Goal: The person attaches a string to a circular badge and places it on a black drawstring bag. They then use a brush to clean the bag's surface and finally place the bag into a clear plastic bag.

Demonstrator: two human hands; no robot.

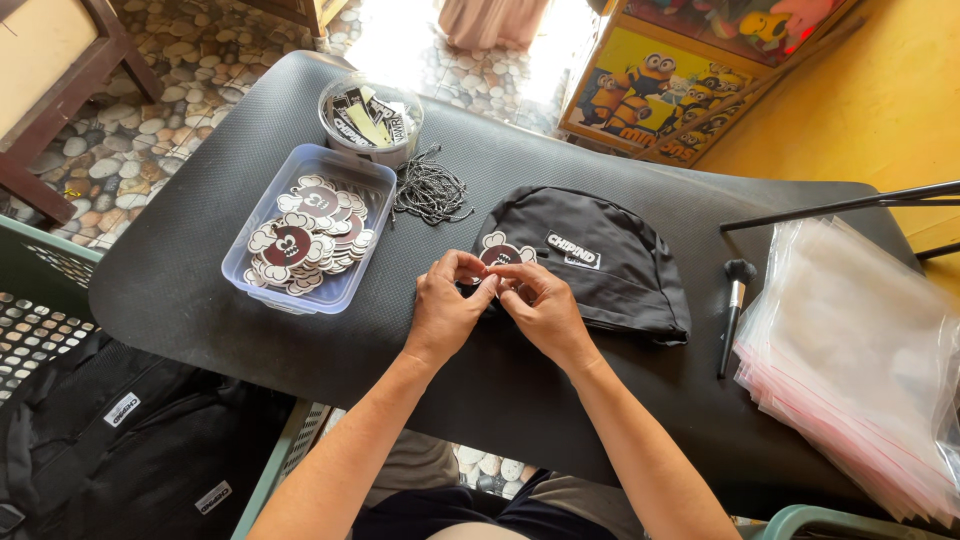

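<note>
A black bag (600, 265) lies on the black mat (200, 280). A flower-shaped card tag (500, 250), brown and white, rests at the bag's left edge. My left hand (445, 305) and my right hand (540, 305) meet just below the tag, fingertips pinched together on it at the bag's edge. What the fingertips hold between them is hidden, possibly a thin cord.
A clear tray (340, 285) of matching tags sits left of the bag, a round tub of labels (370, 115) behind it, a bundle of black cords (430, 190) between. A black brush (735, 310) and stacked clear plastic sleeves (850, 350) lie right. More black bags (120, 450) fill a crate at lower left.
</note>
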